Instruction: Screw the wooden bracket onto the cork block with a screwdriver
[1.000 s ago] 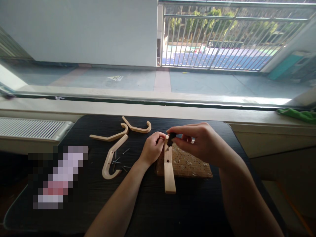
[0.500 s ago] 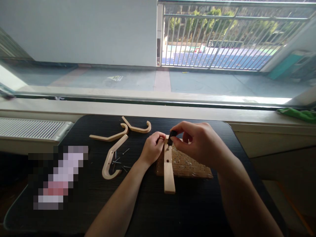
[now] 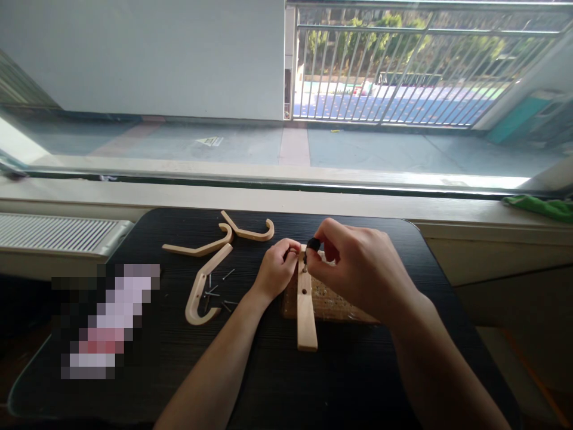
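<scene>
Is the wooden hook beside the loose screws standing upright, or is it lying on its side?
Lying on its side: the wooden hook shows its curved outline spread along the black table, next to the loose screws.

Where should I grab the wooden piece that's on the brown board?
Probably its near end, pinched by both long sides, coming from the near side. There the wooden piece juts straight out past the edge of the brown board, while the black handle is over by the far end.

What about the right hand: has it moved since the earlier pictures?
Yes. Against the board, the right hand has shifted slightly nearer the person, covering more of the board's right side.
</scene>
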